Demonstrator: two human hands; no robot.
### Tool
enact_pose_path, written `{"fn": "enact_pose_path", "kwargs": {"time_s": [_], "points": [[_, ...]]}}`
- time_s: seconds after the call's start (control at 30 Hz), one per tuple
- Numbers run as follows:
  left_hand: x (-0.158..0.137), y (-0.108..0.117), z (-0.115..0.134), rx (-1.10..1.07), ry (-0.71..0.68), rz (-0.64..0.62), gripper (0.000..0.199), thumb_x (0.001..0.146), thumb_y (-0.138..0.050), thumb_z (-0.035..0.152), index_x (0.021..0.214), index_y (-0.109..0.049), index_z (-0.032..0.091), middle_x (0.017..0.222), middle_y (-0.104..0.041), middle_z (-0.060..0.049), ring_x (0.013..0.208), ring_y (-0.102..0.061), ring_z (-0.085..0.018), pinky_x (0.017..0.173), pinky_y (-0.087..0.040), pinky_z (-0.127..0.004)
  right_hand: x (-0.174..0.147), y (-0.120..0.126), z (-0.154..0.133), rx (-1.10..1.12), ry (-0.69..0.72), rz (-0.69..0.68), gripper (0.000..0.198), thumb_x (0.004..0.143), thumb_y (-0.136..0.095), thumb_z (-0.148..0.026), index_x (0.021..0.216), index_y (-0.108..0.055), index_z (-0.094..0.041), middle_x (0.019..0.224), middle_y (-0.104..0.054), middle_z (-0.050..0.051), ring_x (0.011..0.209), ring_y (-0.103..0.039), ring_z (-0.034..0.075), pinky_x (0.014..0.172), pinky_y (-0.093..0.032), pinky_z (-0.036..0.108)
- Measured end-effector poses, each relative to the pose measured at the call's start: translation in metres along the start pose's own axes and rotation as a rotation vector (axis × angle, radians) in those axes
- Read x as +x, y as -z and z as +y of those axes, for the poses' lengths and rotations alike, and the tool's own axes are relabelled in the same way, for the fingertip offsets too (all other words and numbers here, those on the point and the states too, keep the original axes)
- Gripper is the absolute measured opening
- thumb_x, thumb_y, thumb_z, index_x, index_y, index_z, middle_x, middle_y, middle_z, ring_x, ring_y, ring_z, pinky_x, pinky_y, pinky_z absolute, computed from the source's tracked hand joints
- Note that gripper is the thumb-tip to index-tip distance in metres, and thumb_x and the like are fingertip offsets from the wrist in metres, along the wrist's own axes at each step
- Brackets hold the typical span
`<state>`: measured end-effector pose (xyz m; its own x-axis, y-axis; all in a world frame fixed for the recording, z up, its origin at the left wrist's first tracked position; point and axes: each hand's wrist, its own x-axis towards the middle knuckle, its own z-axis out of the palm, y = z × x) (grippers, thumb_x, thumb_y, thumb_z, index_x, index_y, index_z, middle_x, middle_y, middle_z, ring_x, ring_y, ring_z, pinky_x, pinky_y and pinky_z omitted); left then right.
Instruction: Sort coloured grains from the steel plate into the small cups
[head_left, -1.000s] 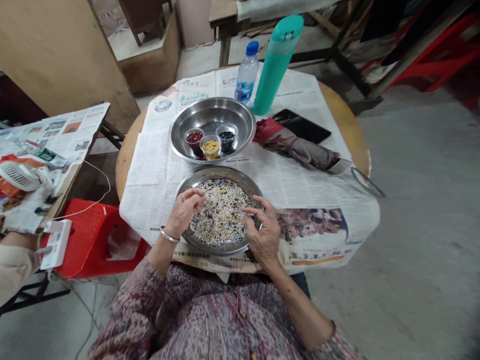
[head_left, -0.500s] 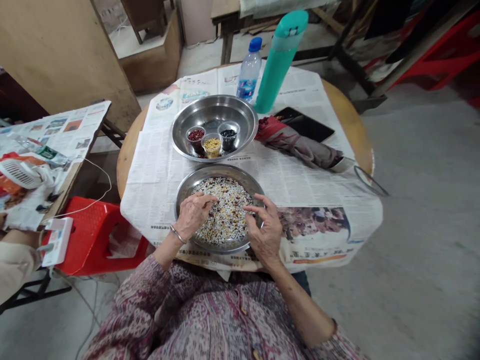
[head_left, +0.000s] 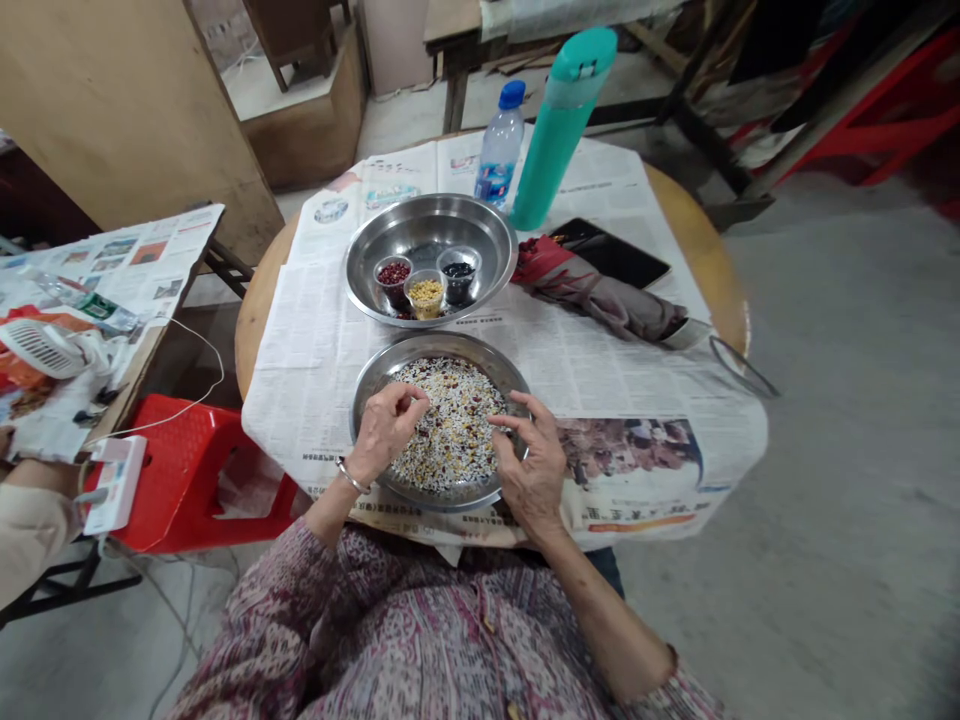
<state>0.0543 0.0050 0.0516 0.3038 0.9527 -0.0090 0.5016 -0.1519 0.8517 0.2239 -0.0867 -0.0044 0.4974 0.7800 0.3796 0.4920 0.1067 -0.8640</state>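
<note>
A steel basin (head_left: pixel 517 385) near me holds a mix of white grains (head_left: pixel 450 425) with red, yellow and black beans. Over its left side hovers my left hand (head_left: pixel 384 432), thumb and index finger pinched together; whatever is between them is too small to make out. My right hand (head_left: pixel 534 462) is at the right rim, fingers apart and curved over the mix, with nothing visible in it. Behind stands a second steel basin (head_left: pixel 480 225) with a cup of red beans (head_left: pixel 393 273), a cup of yellow beans (head_left: pixel 426 292) and a cup of black beans (head_left: pixel 458 270).
Newspaper (head_left: pixel 300 330) covers the round table. At the back stand a water bottle (head_left: pixel 499 150) and a teal bottle (head_left: pixel 562 130). A folded umbrella (head_left: pixel 600 290) and a dark tablet (head_left: pixel 615 252) lie right. A red stool (head_left: pixel 180 480) and another person's sleeve (head_left: pixel 34 540) are left.
My left hand's fingers have drawn slightly back to the left and curled tighter. My right hand stays nearly in place. The whole view has shifted very slightly.
</note>
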Motion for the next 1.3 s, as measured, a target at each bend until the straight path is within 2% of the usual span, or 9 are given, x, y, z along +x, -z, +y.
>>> {"fn": "enact_pose_path", "kwargs": {"time_s": [0.13,0.2,0.37,0.63,0.77,0.87,0.97,1.13,1.3], "points": [[-0.003,0.001,0.007,-0.822,0.414,-0.030,0.009,0.080,-0.066,0.022,0.079,-0.062,0.014,0.075,-0.064,-0.001,0.066,-0.056,-0.009,0.065,-0.044,-0.022,-0.001,-0.001,0.001,0.004,-0.003,0.003,0.016,0.085,-0.055,-0.020,0.089,-0.070,-0.020,0.125,-0.061,0.010,0.120,-0.056,0.024,0.104,-0.042,0.047],[-0.003,0.001,0.008,-1.074,0.540,-0.025,0.007,0.077,-0.066,0.015,0.081,-0.061,0.013,0.082,-0.067,-0.005,0.072,-0.061,-0.011,0.070,-0.049,-0.023,-0.001,-0.001,0.002,0.006,-0.005,0.004,0.016,0.085,-0.055,-0.020,0.089,-0.070,-0.020,0.125,-0.061,0.010,0.120,-0.056,0.024,0.105,-0.042,0.047],[-0.005,0.005,0.011,-1.403,0.765,0.006,0.009,0.085,-0.053,0.006,0.086,-0.062,0.010,0.076,-0.062,-0.004,0.069,-0.061,-0.010,0.067,-0.052,-0.021,-0.001,-0.001,0.001,-0.001,-0.004,-0.005,0.016,0.085,-0.054,-0.020,0.089,-0.070,-0.020,0.126,-0.061,0.010,0.121,-0.055,0.024,0.105,-0.041,0.047],[0.004,0.013,0.035,-1.721,0.818,0.068,0.035,0.102,-0.035,0.021,0.077,-0.057,0.011,0.067,-0.053,-0.003,0.055,-0.051,-0.006,0.042,-0.035,-0.011,-0.001,-0.002,0.004,-0.003,0.012,-0.007,0.016,0.086,-0.054,-0.022,0.090,-0.070,-0.020,0.126,-0.061,0.010,0.121,-0.056,0.024,0.105,-0.042,0.047],[0.032,0.021,0.059,-1.695,0.714,0.045,0.039,0.103,-0.032,0.023,0.075,-0.057,0.011,0.067,-0.054,-0.004,0.057,-0.053,-0.007,0.044,-0.039,-0.012,-0.002,-0.002,0.004,-0.001,0.007,-0.008,0.016,0.086,-0.054,-0.022,0.090,-0.070,-0.020,0.126,-0.061,0.011,0.121,-0.056,0.024,0.105,-0.042,0.047],[0.066,0.024,0.075,-1.545,0.533,0.107,0.038,0.103,-0.034,0.024,0.077,-0.060,0.011,0.075,-0.061,-0.007,0.069,-0.061,-0.010,0.059,-0.049,-0.017,-0.002,-0.003,0.004,0.002,-0.003,-0.011,0.016,0.086,-0.054,-0.023,0.089,-0.070,-0.020,0.126,-0.061,0.011,0.121,-0.056,0.024,0.105,-0.041,0.048],[0.105,0.022,0.082,-1.355,0.339,0.176,0.038,0.103,-0.036,0.030,0.081,-0.061,0.012,0.082,-0.065,-0.008,0.079,-0.063,-0.012,0.077,-0.052,-0.024,-0.002,-0.003,0.005,0.007,-0.012,-0.013,0.017,0.087,-0.054,-0.024,0.089,-0.070,-0.020,0.127,-0.061,0.010,0.121,-0.056,0.024,0.105,-0.041,0.047],[0.153,0.014,0.081,-0.983,0.088,0.152,0.047,0.104,-0.028,0.041,0.083,-0.060,0.014,0.093,-0.067,-0.009,0.087,-0.062,-0.014,0.099,-0.044,-0.035,-0.002,-0.003,0.006,0.015,-0.010,-0.014,0.016,0.087,-0.054,-0.025,0.090,-0.070,-0.021,0.128,-0.061,0.010,0.122,-0.055,0.025,0.105,-0.042,0.048],[0.163,0.010,0.075,-0.803,0.006,0.075,0.053,0.103,-0.032,0.049,0.084,-0.065,0.013,0.101,-0.069,-0.011,0.096,-0.061,-0.017,0.112,-0.031,-0.043,-0.001,-0.004,0.005,0.041,-0.009,-0.010,0.016,0.086,-0.054,-0.023,0.090,-0.070,-0.021,0.128,-0.061,0.010,0.122,-0.055,0.025,0.104,-0.043,0.047]]}}
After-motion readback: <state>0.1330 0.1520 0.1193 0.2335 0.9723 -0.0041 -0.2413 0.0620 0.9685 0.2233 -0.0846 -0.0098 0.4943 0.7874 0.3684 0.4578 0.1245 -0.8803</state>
